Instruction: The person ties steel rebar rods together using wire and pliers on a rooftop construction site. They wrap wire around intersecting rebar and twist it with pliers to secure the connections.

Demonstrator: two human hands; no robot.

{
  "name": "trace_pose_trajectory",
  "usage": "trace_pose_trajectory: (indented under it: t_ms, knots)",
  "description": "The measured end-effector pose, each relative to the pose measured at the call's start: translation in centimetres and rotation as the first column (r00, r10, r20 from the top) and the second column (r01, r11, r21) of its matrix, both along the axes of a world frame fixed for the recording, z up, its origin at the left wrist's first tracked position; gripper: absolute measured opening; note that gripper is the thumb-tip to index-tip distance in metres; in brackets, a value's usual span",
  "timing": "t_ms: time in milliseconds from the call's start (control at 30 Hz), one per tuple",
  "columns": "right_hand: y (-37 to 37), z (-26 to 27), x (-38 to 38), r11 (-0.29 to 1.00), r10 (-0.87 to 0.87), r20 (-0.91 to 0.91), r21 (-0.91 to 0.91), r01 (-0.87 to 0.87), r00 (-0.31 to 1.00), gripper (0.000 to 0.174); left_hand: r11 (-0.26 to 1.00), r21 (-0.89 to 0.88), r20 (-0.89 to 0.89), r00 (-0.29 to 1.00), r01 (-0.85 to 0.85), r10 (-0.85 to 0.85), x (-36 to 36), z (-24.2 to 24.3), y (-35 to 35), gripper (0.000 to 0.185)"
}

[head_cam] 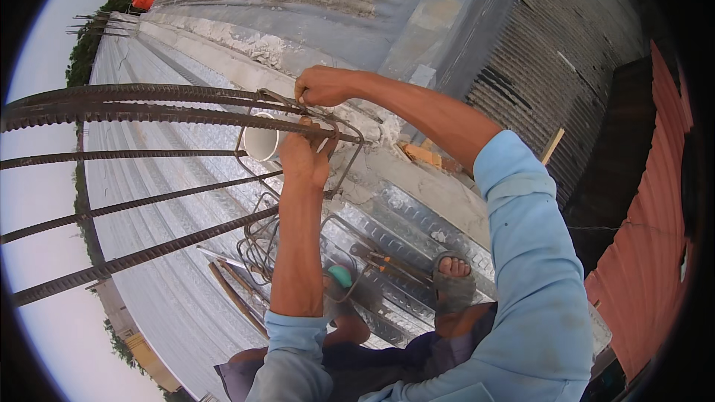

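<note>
Several upright ribbed steel rebars (167, 114) run in from the left to a column base, with a white plastic pipe (261, 139) standing among them. Bent steel stirrups (353, 163) surround the bars near the base. My left hand (306, 152) reaches around the bars beside the pipe, its fingers at a bar and stirrup; its exact grip is partly hidden. Just above it, my right hand (324, 87) is closed with fingertips pinched at the stirrup and bar crossing. Whether thin wire lies between those fingertips cannot be told.
Loose stirrups (258, 245) and pincers with orange-marked handles (385, 261) lie on the ribbed metal decking (167, 223) near my sandalled feet. Wooden sticks (237, 298) lie at the left. A rough concrete beam (435, 178) runs past the column; corrugated roofs (536, 78) adjoin it.
</note>
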State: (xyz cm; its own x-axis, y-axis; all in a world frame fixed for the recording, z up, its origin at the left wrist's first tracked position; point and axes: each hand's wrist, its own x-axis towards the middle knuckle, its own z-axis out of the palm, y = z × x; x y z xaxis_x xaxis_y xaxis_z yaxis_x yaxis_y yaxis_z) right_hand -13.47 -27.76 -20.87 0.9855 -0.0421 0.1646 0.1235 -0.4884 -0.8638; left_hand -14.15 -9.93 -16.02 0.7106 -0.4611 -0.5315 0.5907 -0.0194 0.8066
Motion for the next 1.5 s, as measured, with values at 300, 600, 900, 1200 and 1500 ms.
trace_pose_trajectory:
  t_ms: [300, 600, 900, 1200, 1500]
  knots:
    - [0.3, 2.4, 0.6, 0.997, 0.065, -0.217, 0.048, -0.056, 0.974, 0.028, 0.999, -0.013, -0.042, 0.998, -0.042, 0.041, 1.3, -0.5, 0.5, 0.019]
    - [0.4, 3.3, 0.6, 0.967, 0.086, -0.143, -0.225, -0.117, 0.986, 0.019, 0.991, -0.130, -0.043, 0.999, -0.016, 0.011, 0.6, 0.1, 0.1, 0.019]
    - [1.0, 2.2, -1.1, 0.868, 0.094, 0.045, -0.494, -0.060, 0.995, 0.019, 0.994, -0.101, 0.001, 0.999, -0.047, 0.047, 0.1, -0.3, -0.3, 0.018]
    - [1.0, 3.2, -0.3, 0.923, 0.050, -0.078, -0.378, -0.076, 0.996, 0.026, 0.947, -0.039, -0.014, 0.947, -0.320, 0.320, -0.6, -1.0, -2.4, 0.004]
    - [1.2, 2.0, 0.1, 0.922, 0.036, -0.064, -0.383, -0.058, 0.997, 0.026, 0.779, 0.215, -0.019, 0.796, -0.588, 0.606, 1.3, -4.4, -4.1, 0.034]
